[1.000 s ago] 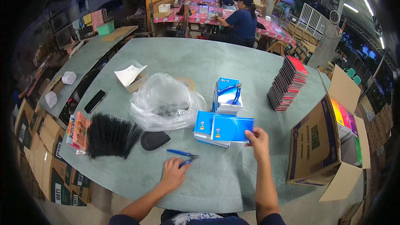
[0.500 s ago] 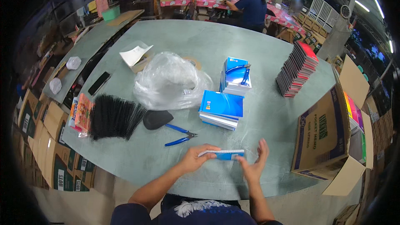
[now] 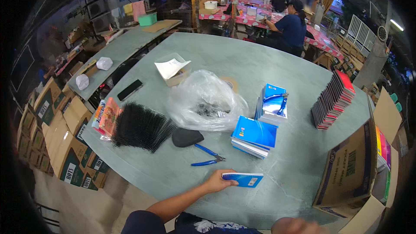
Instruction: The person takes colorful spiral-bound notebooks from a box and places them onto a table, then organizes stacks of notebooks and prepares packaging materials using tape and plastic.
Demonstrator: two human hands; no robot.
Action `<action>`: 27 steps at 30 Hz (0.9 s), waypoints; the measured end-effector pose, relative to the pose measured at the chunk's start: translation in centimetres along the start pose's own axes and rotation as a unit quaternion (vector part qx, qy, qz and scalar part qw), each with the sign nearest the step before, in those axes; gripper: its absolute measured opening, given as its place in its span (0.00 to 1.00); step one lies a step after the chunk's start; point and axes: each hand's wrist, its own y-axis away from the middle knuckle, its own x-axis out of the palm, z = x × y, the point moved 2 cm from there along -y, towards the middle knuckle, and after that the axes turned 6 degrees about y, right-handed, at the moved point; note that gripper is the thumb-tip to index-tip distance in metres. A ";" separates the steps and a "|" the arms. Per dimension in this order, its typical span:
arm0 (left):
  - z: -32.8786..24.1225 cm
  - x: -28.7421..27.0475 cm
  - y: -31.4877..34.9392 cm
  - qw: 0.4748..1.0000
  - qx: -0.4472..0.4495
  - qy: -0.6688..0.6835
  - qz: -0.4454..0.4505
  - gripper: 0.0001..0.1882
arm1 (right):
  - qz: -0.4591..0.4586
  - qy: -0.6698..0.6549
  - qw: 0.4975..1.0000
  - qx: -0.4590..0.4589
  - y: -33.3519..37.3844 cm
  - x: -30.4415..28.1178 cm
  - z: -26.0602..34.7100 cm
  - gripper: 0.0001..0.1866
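Note:
My left hand is closed on the left end of a small blue memo notebook, held tilted above the near side of the table. My right hand is low at the picture's bottom edge, apart from the notebook; it is smeared by motion and its fingers do not show. Beyond the notebook is a stack of blue notebooks. A second blue stack behind it carries blue-handled cutters. Blue-handled nippers lie spread on the table next to a black pouch.
Black spiral coils lie at the left beside a colourful packet. A clear plastic bag sits mid-table, with a phone beyond. Red-and-black notebooks stand at right near an open carton. A person sits at a far table.
My right hand has left the notebook and dropped toward the lower edge. My left hand still holds the notebook, its blue cover now showing more. The whole view has shifted.

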 end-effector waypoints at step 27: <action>-13.9 -5.3 -14.7 0.947 0.262 -0.053 0.177 0.14 | 0.133 -0.352 0.835 0.402 10.3 10.9 -20.9 0.16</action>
